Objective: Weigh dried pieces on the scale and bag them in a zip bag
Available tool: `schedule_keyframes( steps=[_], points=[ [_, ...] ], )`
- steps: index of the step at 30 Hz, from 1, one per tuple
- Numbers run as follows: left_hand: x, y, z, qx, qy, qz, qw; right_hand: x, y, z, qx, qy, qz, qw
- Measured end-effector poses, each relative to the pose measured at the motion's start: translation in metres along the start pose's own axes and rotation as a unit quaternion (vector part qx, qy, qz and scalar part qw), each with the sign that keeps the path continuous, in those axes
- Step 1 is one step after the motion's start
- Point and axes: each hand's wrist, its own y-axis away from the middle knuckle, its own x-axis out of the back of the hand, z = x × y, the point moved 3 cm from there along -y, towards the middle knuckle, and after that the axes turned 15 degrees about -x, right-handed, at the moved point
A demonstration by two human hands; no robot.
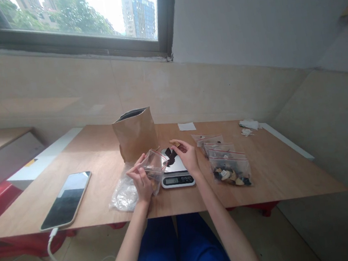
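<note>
Head-worn view, forward and down, close over the table (277,168).

No legible text, even on the scale (177,173) display.

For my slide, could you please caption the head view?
Left hand holds a clear bag; right hand pinches a snack piece above a scale.

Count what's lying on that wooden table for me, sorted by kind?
Brown paper bag: 1
Kitchen scale: 1
Phone: 1
Filled zip bags: 3, stacked at the right
Open zip bag, held in the left hand: 1
Clear plastic heap: 1
Total: 8
</note>
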Motion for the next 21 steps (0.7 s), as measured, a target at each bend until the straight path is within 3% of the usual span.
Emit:
schedule_keyframes(
  steps=[8, 14, 21],
  points=[
    [0.000, -0.001, -0.001, 0.030, 0.027, 0.027, 0.999, -0.049, 0.005, -0.023, 0.014, 0.001, -0.056, 0.998],
    [0.001, -0.003, -0.001, 0.051, 0.000, 0.041, 0.998, -0.039, 0.012, -0.024, 0.038, 0.123, -0.084, 0.988],
    [-0.001, -0.005, 0.005, 0.057, 0.030, 0.053, 0.996, -0.041, 0.020, -0.041, 0.074, 0.343, -0.135, 0.927]
  ],
)
